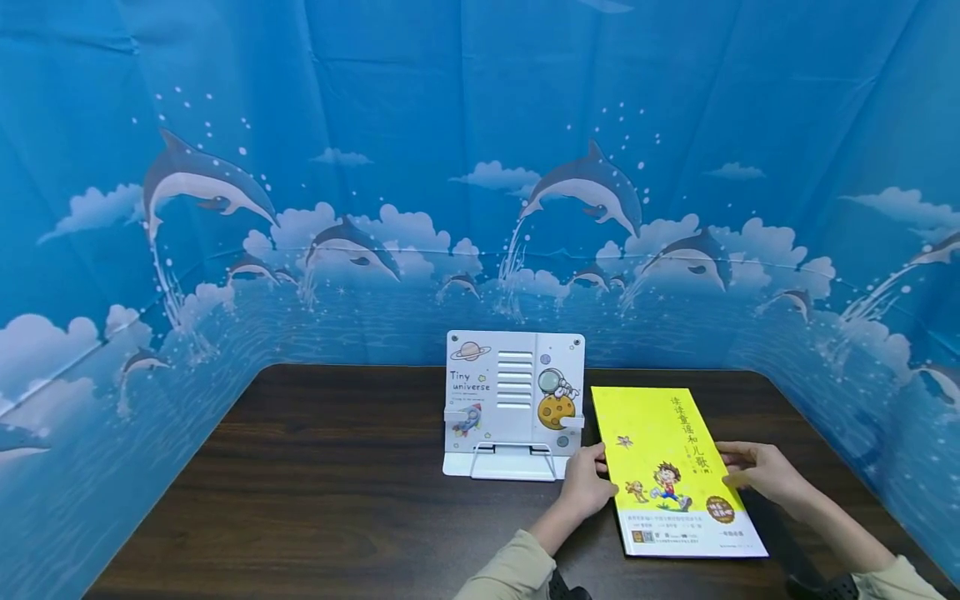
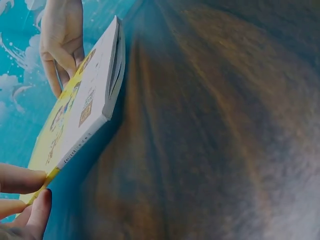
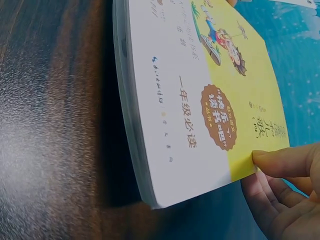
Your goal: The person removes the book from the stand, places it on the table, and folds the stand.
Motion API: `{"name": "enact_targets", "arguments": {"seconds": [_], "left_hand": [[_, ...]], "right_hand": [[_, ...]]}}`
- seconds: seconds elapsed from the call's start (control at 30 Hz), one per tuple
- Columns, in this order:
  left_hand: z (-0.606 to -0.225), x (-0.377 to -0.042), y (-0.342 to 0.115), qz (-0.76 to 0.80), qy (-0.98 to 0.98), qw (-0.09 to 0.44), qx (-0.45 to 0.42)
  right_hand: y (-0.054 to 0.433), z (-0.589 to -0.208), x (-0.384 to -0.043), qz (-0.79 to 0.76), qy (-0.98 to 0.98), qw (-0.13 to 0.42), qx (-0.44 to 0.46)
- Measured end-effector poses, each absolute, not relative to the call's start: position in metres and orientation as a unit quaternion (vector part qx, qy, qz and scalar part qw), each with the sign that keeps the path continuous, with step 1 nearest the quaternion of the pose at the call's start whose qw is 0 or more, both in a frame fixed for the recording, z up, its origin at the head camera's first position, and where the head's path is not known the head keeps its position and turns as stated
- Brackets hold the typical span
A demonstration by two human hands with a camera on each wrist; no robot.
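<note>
A yellow and white book (image 1: 660,450), its cover printed with a running cartoon child, lies between my two hands. My left hand (image 1: 587,483) grips its left long edge, thumb on the cover side and fingers underneath. At the opposite edge my right hand (image 1: 761,468) pinches the book, thumb on top. The left wrist view shows the book's spine (image 2: 75,149) between the left thumb and fingers. In the right wrist view, the right thumb (image 3: 282,161) presses the cover near the brown round badge. Just left of the book stands a white book stand (image 1: 513,400) with space drawings.
The dark wooden table (image 1: 322,483) extends to the left of the stand. A wire holder (image 1: 513,458) and two small clips project from the stand's front. Behind the table hangs a blue curtain (image 1: 420,150) printed with dolphins.
</note>
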State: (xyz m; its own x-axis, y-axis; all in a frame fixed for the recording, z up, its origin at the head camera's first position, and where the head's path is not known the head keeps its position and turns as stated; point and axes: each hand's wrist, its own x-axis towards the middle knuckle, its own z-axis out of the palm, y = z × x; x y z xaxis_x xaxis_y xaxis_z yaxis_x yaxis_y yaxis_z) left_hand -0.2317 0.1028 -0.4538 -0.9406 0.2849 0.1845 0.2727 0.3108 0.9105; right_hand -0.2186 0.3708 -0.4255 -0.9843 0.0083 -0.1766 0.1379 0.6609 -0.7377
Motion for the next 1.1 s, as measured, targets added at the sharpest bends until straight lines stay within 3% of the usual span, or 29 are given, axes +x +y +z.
{"name": "enact_targets", "arguments": {"seconds": [0.43,1.1], "left_hand": [[-0.465,-0.232,0.105,0.533,0.826,-0.014,0.185],[-0.465,-0.229,0.109,0.508,0.842,-0.035,0.178]], "right_hand": [[0.372,-0.436,-0.223,-0.400,0.910,0.102,0.045],[0.372,-0.440,-0.223,-0.385,0.918,0.092,0.028]]}}
